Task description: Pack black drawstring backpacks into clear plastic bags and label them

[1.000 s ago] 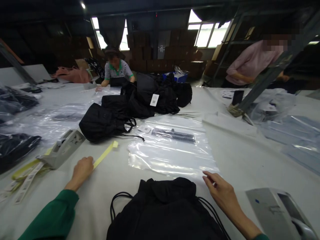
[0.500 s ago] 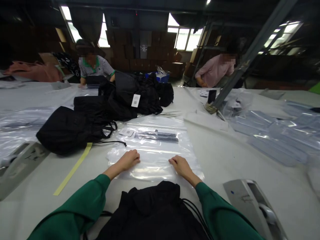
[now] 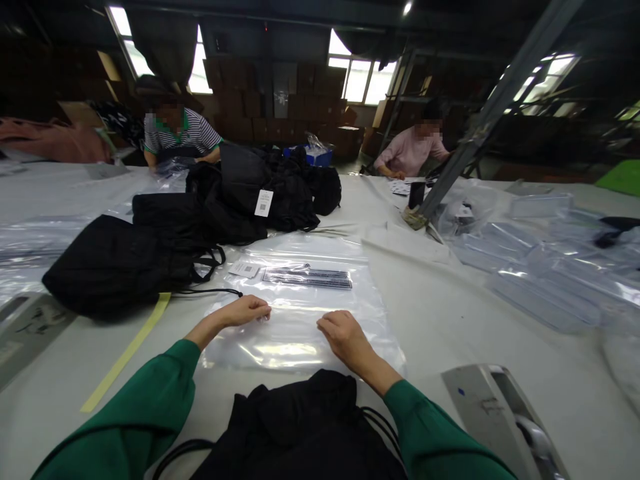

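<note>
A stack of clear plastic bags [image 3: 295,357] lies flat on the table before me, with a dark printed block showing through. My left hand [image 3: 245,311] is over its left part, fingers bent together and pinching the top bag's film. On the right part, my right hand [image 3: 345,337] has its fingers curled down on the same film; its fingertips are partly hidden. Nearest my body rests a black drawstring bag [image 3: 305,433] with black cords. A white tag [image 3: 245,269] sits by the upper left of the stack.
Several black bags [image 3: 120,260] are heaped at left and centre back. Grey tape dispensers [image 3: 480,407] stand either side; a yellow strip [image 3: 127,353] lies left. Clear plastic packs [image 3: 545,293] spread at right, beyond a slanted metal post [image 3: 475,140]. Two people [image 3: 183,137] work across the table.
Both hands have shifted slightly left in view, the right one further, bringing them closer together. The left fingers look straighter than before. The view has turned slightly right.
</note>
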### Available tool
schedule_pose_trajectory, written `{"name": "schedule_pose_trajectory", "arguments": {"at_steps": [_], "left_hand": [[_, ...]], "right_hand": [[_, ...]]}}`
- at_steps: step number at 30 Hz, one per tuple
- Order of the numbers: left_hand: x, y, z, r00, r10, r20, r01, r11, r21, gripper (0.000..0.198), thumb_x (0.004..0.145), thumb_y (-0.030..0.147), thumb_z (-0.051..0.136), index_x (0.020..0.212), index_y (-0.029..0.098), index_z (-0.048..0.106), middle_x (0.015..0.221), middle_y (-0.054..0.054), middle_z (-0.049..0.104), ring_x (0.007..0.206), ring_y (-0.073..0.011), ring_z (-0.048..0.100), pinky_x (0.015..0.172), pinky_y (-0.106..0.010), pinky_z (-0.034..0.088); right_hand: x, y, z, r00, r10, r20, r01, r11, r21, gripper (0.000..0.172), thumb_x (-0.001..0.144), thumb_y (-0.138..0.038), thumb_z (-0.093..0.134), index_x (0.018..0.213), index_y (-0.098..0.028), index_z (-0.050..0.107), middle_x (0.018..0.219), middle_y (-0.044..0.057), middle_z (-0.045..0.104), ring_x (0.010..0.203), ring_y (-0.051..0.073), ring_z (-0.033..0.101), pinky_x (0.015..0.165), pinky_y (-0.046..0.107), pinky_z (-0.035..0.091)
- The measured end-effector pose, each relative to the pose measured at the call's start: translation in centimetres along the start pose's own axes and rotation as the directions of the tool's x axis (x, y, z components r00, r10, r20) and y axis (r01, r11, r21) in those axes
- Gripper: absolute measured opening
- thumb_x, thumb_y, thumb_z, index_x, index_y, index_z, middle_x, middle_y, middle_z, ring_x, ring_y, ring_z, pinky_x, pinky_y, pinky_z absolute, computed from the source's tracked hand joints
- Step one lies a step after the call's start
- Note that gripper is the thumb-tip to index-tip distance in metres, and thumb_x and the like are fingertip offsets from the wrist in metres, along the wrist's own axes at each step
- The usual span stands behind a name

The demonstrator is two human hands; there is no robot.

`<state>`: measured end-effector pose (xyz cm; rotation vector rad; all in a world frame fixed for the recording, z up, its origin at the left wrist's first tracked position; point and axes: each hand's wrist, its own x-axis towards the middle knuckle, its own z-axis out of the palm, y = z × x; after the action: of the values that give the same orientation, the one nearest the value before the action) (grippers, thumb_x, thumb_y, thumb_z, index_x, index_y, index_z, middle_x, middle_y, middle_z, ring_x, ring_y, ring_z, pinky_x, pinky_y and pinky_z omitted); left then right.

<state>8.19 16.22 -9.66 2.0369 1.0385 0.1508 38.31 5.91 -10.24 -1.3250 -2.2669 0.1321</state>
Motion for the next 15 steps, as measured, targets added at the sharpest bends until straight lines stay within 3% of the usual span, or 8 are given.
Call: {"name": "schedule_pose_trajectory", "arguments": {"at_steps": [4, 8, 11, 13, 15], "left_hand": [[-0.9, 0.5, 0.1, 1.0, -0.009, -0.012, 0.009, 0.998, 0.067, 0.048, 0.085, 0.058, 0.047, 0.081, 0.016, 0.069, 0.074, -0.004, 0.067, 0.068, -0.0183, 0.06, 0.063, -0.026, 0.043], [-0.9, 2.7, 1.7, 0.994, 0.038, -0.103, -0.02, 0.985, 0.174, 0.042, 0.078, 0.056, 0.061, 0.1, 0.021, 0.068, 0.097, -0.007, 0.07, 0.085, -0.023, 0.062, 0.073, -0.03, 0.044], [-0.1, 4.0, 3.4, 0.989, 0.063, -0.131, -0.028, 0.966, 0.256, 0.026, 0.081, 0.046, 0.062, 0.085, 0.021, 0.068, 0.088, -0.007, 0.069, 0.085, -0.0254, 0.062, 0.078, -0.034, 0.042], [0.3, 4.4, 4.3, 0.989, 0.059, -0.134, -0.019, 0.958, 0.285, 0.024, 0.083, 0.042, 0.06, 0.077, 0.02, 0.066, 0.085, -0.008, 0.069, 0.085, -0.0264, 0.063, 0.077, -0.034, 0.042], [0.3, 4.4, 4.9, 0.991, 0.05, -0.128, -0.012, 0.958, 0.286, 0.029, 0.086, 0.047, 0.056, 0.084, 0.02, 0.067, 0.088, -0.008, 0.069, 0.084, -0.0254, 0.064, 0.072, -0.032, 0.044]], "right_hand": [[0.1, 0.2, 0.2, 0.989, 0.136, -0.053, -0.136, 0.991, -0.002, 0.028, 0.102, -0.024, 0.035, 0.096, -0.02, 0.063, 0.081, 0.006, 0.067, 0.075, 0.019, 0.064, 0.071, 0.03, 0.048], [1.1, -0.2, -0.4, 0.981, 0.183, -0.061, -0.184, 0.983, -0.009, 0.03, 0.104, -0.025, 0.029, 0.1, -0.019, 0.058, 0.077, 0.004, 0.064, 0.068, 0.017, 0.061, 0.065, 0.027, 0.047], [1.1, -0.7, -0.7, 0.994, 0.104, 0.017, -0.103, 0.994, -0.026, 0.021, 0.097, -0.037, 0.051, 0.103, -0.019, 0.06, 0.089, 0.007, 0.065, 0.082, 0.02, 0.061, 0.075, 0.031, 0.047], [0.6, -0.9, -0.5, 0.994, 0.051, 0.091, -0.047, 0.998, -0.047, 0.029, 0.084, -0.042, 0.069, 0.1, -0.019, 0.063, 0.096, 0.009, 0.064, 0.089, 0.024, 0.06, 0.079, 0.035, 0.046], [-0.1, -0.8, 0.1, 0.987, 0.036, 0.157, -0.025, 0.997, -0.071, 0.022, 0.08, -0.036, 0.074, 0.091, -0.019, 0.065, 0.094, 0.009, 0.064, 0.087, 0.024, 0.06, 0.078, 0.035, 0.045]]}}
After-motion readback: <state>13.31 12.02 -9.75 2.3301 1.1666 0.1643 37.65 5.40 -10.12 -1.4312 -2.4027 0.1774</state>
